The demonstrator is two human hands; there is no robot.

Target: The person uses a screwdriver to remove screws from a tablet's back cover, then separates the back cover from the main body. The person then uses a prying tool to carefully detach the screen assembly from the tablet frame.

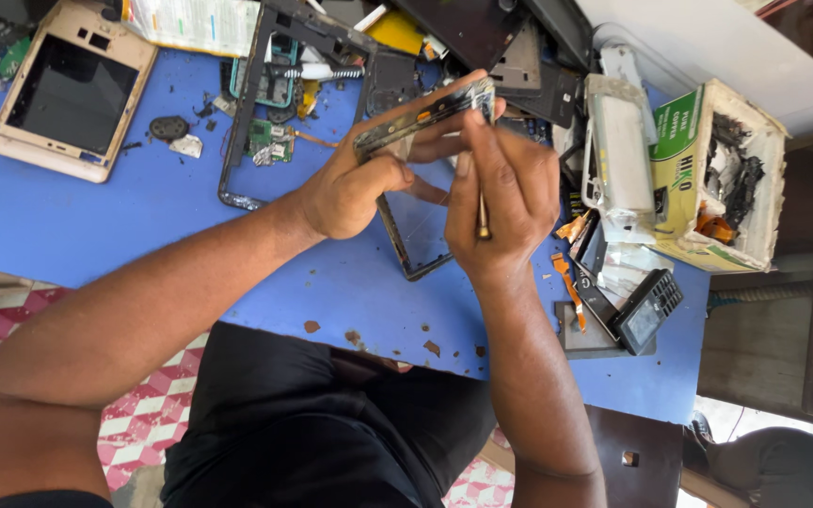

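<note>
The left hand [350, 188] pinches a thin dark phone frame [422, 115] edge-on. The right hand [501, 202], just beside it, grips a slim metal tool [483, 218]. Steady, gentle prying seems wise.

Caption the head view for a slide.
Left hand grips a phone frame while right hand works a thin tool.

Bare forearms, no sleeves or watch (hands ungloved), dark trousers [331, 423]

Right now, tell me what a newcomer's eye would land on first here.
The two hands at centre: the left hand holds a phone frame edge-up while the right hand works a thin tool against it. Around them, the blue table is littered with phone parts, including a gold phone shell at top left.
</note>
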